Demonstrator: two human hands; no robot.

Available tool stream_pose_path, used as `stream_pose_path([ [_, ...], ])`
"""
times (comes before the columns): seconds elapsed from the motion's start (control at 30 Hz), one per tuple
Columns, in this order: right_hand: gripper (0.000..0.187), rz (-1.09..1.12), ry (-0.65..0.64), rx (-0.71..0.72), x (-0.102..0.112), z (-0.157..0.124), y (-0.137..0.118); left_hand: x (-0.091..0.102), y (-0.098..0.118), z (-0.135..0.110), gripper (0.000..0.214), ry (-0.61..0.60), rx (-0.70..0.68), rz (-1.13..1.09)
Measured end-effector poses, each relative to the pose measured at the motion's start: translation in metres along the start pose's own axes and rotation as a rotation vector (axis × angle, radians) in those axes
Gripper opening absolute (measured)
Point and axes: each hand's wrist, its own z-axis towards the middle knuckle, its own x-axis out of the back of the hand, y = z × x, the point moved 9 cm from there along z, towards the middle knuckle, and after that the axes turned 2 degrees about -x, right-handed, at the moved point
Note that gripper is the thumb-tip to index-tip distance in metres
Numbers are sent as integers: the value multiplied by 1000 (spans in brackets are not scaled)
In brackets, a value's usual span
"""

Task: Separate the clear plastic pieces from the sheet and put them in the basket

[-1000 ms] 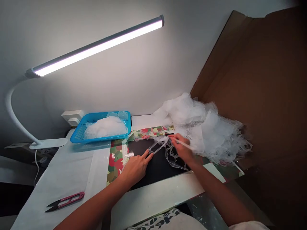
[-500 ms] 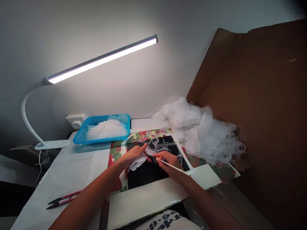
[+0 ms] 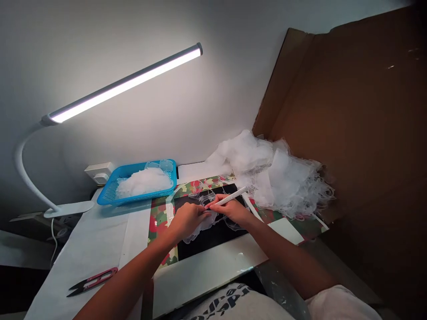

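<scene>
Over the black panel [image 3: 200,249], my left hand [image 3: 191,218] is closed on a crumpled piece of sheer white fabric [image 3: 203,227], part of which hangs below the fingers. My right hand [image 3: 233,209] grips a slim white pen-like stick [image 3: 231,196], whose upper end points to the far right. The fingertips of both hands meet closely at the fabric, so the stick's working end is hidden. Thin translucent scraps lie on the panel behind and beneath the hands.
A blue basket [image 3: 104,195] holds white pieces at the back left. Red-handled thread snips [image 3: 93,281] lie front left. A large heap of sheer white fabric [image 3: 283,178] sits at right against a cardboard sheet [image 3: 350,111]. A lit lamp [image 3: 133,82] stretches above.
My right hand has turned the stick so its free end points up and away instead of toward me. Both hands have drawn together at the fabric. The view has shifted slightly.
</scene>
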Motion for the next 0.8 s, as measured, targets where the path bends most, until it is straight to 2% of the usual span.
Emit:
stream_pose_path([
  [0.1,31,-121,254,60,31,3,7,12,6,-9,39,105,-22,18],
  [0.17,33,-159,413,51,57,-3,14,22,1,-18,37,211,-2,-114],
  [0.23,35,-146,396,13,68,-10,23,30,-13,-27,36,311,69,-356],
  [0.33,32,-125,193,-40,66,-25,30,30,-43,-37,41,421,233,-758],
  [0.37,30,-127,177,-50,69,-31,30,29,-52,-40,44,459,286,-873],
  [0.47,31,-67,303,-66,100,-51,30,28,-72,-49,49,557,400,-1138],
  [0.57,36,111,400,-107,131,-63,35,23,-74,-55,50,523,472,-1290],
  [0.67,40,196,449,-92,151,-66,27,16,-62,-60,47,445,503,-1351],
  [0.73,38,190,517,5,167,-65,7,14,-53,-62,46,409,491,-1363],
  [0.8,34,164,634,179,190,-64,-22,14,-48,-63,46,396,476,-1349],
])
